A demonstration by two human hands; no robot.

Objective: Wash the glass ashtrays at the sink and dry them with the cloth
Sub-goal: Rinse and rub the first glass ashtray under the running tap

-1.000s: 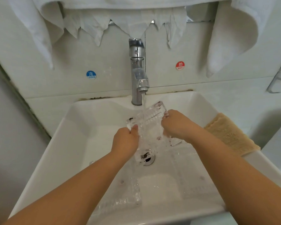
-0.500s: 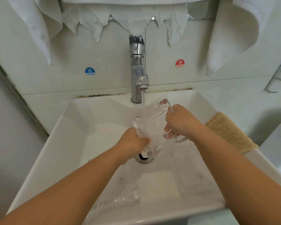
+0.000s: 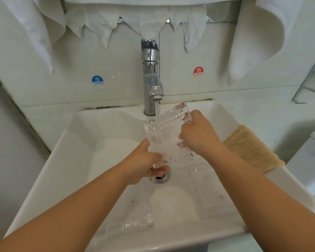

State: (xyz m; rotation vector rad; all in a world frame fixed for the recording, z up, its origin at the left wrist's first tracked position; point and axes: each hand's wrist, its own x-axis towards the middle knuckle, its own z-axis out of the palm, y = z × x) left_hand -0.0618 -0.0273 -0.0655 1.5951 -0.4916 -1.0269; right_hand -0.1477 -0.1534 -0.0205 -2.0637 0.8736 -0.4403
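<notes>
A clear ribbed glass ashtray (image 3: 166, 131) is tilted on edge under the running tap (image 3: 151, 77), with water streaming over it. My left hand (image 3: 145, 164) grips its lower edge from beneath. My right hand (image 3: 198, 135) grips its right side, fingers curled round the rim. Two more glass ashtrays lie flat in the white sink (image 3: 84, 160): one (image 3: 135, 215) near the front between my forearms, another (image 3: 207, 193) at the right, partly hidden by my right arm. A tan cloth (image 3: 251, 148) lies on the sink's right rim.
The drain (image 3: 161, 177) sits just under my left hand. White towels (image 3: 258, 33) hang above the tap along the wall. Cold and hot stickers flank the tap. A metal rack (image 3: 313, 79) is at the far right, and a white appliance below it.
Both hands have lifted the ashtray and tipped it more upright under the water stream. My right hand has shifted higher along its right edge; my left hand has slid under its bottom edge.
</notes>
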